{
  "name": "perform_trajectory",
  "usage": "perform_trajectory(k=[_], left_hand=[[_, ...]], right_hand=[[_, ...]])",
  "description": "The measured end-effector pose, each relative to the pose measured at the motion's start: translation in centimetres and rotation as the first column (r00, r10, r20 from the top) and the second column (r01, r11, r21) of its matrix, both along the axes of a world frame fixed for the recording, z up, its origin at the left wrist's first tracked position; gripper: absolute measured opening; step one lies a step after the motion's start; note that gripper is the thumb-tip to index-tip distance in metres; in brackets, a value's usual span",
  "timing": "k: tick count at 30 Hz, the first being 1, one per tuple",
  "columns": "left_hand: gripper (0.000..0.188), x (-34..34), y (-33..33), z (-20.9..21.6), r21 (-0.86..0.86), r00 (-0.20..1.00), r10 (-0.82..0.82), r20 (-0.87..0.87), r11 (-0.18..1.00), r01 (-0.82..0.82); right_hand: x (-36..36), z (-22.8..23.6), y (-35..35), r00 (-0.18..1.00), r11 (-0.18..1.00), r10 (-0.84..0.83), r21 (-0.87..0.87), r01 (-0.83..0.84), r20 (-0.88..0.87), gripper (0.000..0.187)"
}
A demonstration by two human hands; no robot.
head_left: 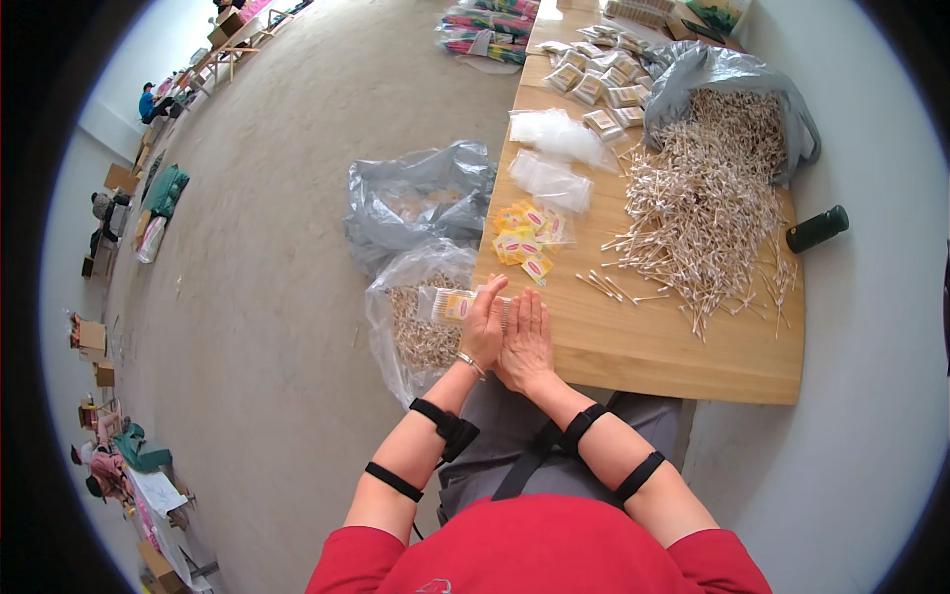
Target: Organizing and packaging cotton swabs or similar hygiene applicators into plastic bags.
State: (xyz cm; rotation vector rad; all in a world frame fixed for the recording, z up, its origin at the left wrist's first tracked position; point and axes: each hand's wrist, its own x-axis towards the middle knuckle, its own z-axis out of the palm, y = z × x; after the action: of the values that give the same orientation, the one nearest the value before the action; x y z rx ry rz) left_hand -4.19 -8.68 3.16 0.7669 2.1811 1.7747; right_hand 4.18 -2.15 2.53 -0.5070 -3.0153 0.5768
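Observation:
A small clear bag of cotton swabs with a yellow and white label (452, 306) is at the table's near left edge. My left hand (483, 325) closes over it, so the middle of the bag is hidden. Its labelled end sticks out to the left, past the table edge. Right beside it, my right hand (526, 344) lies flat with straight fingers, its side against my left hand and the bag's other end. Just beyond my hands are yellow label cards (521, 238) in a loose heap. A few single swabs (606, 287) lie to the right of the cards.
A big pile of cotton swabs (698, 208) spills from a grey plastic bag (807, 124). Clear empty bags (552, 180) and filled packs (589, 89) lie farther back. A dark green cylinder (817, 230) is by the wall. Left of the table stands an open bag of swabs (421, 327).

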Motion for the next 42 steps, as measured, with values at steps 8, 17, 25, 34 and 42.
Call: perform_trajectory(k=[8, 17, 25, 34, 42], left_hand=[[0.043, -5.8, -6.3, -2.9, -0.588, 0.909, 0.048, -0.415, 0.748, -0.308], [0.042, -6.8, -6.5, -5.1, 0.110, 0.796, -0.053, 0.603, 0.994, -0.017], [0.038, -6.6, -6.7, -4.3, 0.232, 0.765, -0.125, 0.632, 0.972, -0.032], [0.037, -6.2, -6.6, -3.9, 0.170, 0.821, -0.053, 0.568, 0.984, -0.055], [0.058, -7.7, -7.5, -3.6, 0.220, 0.793, -0.114, 0.598, 0.975, -0.027]], right_hand=[[-0.2, -0.1, -0.4, 0.995, 1.000, -0.009, -0.003, 0.009, -0.098, 0.088], [-1.0, 0.1, -1.4, 0.999, 0.999, -0.002, -0.045, 0.000, -0.045, 0.089], [-2.4, -0.1, -2.8, 0.996, 0.999, -0.037, -0.040, 0.034, -0.081, 0.089], [-3.0, 0.4, -3.8, 0.994, 0.998, -0.040, -0.059, 0.034, -0.103, 0.086], [-4.4, 0.4, -0.6, 0.806, 0.780, -0.390, -0.625, 0.031, -0.446, 0.067]])
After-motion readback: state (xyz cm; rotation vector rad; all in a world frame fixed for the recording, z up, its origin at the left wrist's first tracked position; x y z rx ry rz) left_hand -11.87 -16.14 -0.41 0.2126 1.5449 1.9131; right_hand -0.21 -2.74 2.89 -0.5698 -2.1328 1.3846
